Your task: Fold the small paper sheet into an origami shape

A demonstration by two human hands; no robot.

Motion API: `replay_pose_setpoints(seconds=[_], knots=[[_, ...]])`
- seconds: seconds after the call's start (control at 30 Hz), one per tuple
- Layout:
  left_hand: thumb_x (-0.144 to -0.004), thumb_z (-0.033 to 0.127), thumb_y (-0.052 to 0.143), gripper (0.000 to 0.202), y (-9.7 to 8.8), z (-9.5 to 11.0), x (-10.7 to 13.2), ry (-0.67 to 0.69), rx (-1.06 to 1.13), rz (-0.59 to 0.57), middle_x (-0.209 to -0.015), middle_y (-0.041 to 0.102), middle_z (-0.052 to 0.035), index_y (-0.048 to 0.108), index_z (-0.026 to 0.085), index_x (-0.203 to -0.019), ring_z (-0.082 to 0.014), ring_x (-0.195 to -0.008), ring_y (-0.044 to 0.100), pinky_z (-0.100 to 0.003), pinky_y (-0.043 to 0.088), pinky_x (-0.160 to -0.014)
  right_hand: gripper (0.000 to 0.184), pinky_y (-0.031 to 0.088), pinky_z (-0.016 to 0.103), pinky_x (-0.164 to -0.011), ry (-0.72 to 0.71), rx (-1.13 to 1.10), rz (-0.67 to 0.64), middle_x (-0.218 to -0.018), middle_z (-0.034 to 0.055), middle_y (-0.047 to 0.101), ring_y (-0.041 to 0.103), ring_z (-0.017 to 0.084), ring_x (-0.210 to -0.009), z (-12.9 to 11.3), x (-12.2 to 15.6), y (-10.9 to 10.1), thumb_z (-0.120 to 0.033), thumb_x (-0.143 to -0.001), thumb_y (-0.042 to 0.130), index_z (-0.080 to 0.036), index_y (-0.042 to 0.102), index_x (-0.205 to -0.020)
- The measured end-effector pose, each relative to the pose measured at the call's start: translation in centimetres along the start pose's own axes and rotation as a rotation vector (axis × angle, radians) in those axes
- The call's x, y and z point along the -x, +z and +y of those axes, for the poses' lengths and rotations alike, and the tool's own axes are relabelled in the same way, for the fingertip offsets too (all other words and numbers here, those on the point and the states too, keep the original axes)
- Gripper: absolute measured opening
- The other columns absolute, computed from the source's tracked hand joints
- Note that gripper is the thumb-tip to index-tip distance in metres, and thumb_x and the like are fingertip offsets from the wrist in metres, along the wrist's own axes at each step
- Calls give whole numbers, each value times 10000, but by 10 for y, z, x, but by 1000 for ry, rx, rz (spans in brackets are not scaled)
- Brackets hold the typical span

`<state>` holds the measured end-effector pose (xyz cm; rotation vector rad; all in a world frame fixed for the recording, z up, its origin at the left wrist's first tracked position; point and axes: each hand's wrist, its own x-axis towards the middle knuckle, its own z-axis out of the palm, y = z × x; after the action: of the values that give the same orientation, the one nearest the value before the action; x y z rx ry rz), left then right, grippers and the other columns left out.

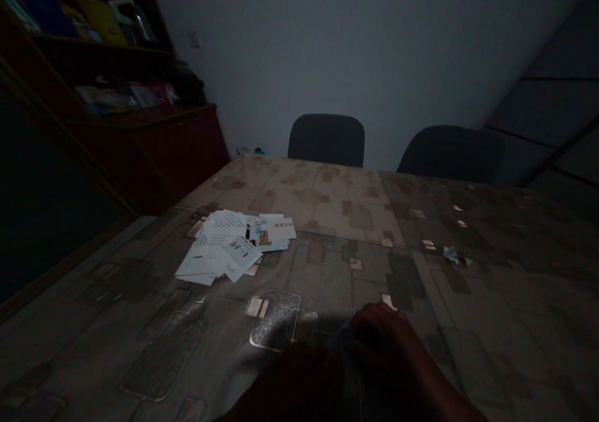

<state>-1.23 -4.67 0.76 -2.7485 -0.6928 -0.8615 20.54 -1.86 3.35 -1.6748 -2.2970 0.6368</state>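
Both hands are low in the dim head view, close together over the patterned tablecloth [327,284]. My right hand [386,347] has its fingers curled down, knuckles up. My left hand [294,378] lies beside it, very dark, its fingers bent towards the right hand. Between them shows a narrow, dark greyish-blue thing [345,359], and both hands seem closed on it; shadow hides what it is. Further off to the left lies a loose, overlapping pile of white printed cards or papers [224,247], some bearing handwriting and one a small picture.
A small crumpled, shiny scrap [456,258] lies on the right of the table. Two dark chairs [326,140] stand beyond the far edge, against a pale wall. A reddish-brown cabinet [182,147] with filled shelves is at the left.
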Motion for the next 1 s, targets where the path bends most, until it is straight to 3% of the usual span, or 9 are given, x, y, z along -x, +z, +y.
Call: replay_pose_setpoints(seconds=[0.13, 0.27, 0.4, 0.7, 0.8, 0.87, 0.93, 1.0], knots=[[-992, 190, 431, 218, -4, 1, -1, 5, 35, -60, -1044, 706, -66, 633, 131, -1052, -193, -929, 639, -311, 541, -773, 146, 361, 327, -680, -42, 110, 5, -741, 18, 633, 553, 190, -714, -1, -4, 3, -160, -800, 661, -183, 576, -684], [-1005, 225, 413, 250, -5, 3, 1, -8, 47, -107, -1100, 703, -85, 623, 126, -1100, -217, -1006, 626, -328, 545, -799, 173, 343, 313, -650, -126, 145, 96, -707, 12, 620, 540, 174, -664, 0, -2, 6, -158, -816, 640, -185, 556, -667], [-1001, 212, 415, 233, -10, 3, -2, -23, 93, -133, -1106, 696, -87, 618, 135, -1087, -212, -970, 631, -324, 541, -793, 187, 322, 303, -623, -143, 184, 141, -677, 3, 612, 537, 174, -636, -2, 0, 5, -149, -806, 642, -195, 546, -653], [-1021, 254, 369, 270, -5, 4, -2, -62, 131, -124, -1022, 702, -90, 608, 131, -1050, -201, -841, 647, -328, 533, -724, 132, 340, 301, -637, -108, 190, 77, -732, 23, 645, 558, 192, -687, -8, -2, 1, -143, -797, 638, -190, 579, -689], [-1022, 253, 362, 282, -2, 2, -2, -65, 100, -132, -1033, 705, -93, 583, 116, -1132, -209, -897, 645, -345, 525, -783, 94, 363, 298, -663, -115, 68, 85, -741, 0, 645, 574, 191, -726, -2, -3, 1, -118, -802, 603, -208, 597, -774], [-1023, 259, 353, 288, 0, 0, -4, -72, 102, -154, -1025, 704, -83, 563, 130, -1170, -201, -880, 639, -339, 519, -776, 172, 394, 292, -675, -117, -54, 131, -764, -12, 651, 584, 181, -735, 7, 2, -1, -91, -835, 531, -229, 605, -905], [-1015, 263, 371, 263, 1, -1, -7, -77, 128, -186, -1015, 693, -70, 560, 149, -1159, -189, -834, 625, -324, 507, -738, 168, 428, 299, -675, -98, -98, 218, -818, 17, 660, 595, 184, -745, 19, 12, -5, -126, -906, 454, -220, 593, -898], [-991, 254, 431, 211, 5, -1, -10, -82, 153, -225, -1001, 674, -57, 566, 157, -1120, -184, -806, 603, -319, 490, -713, 182, 448, 310, -682, -169, -54, 237, -819, 37, 653, 598, 195, -761, 30, 26, -8, -173, -949, 436, -217, 598, -876]])
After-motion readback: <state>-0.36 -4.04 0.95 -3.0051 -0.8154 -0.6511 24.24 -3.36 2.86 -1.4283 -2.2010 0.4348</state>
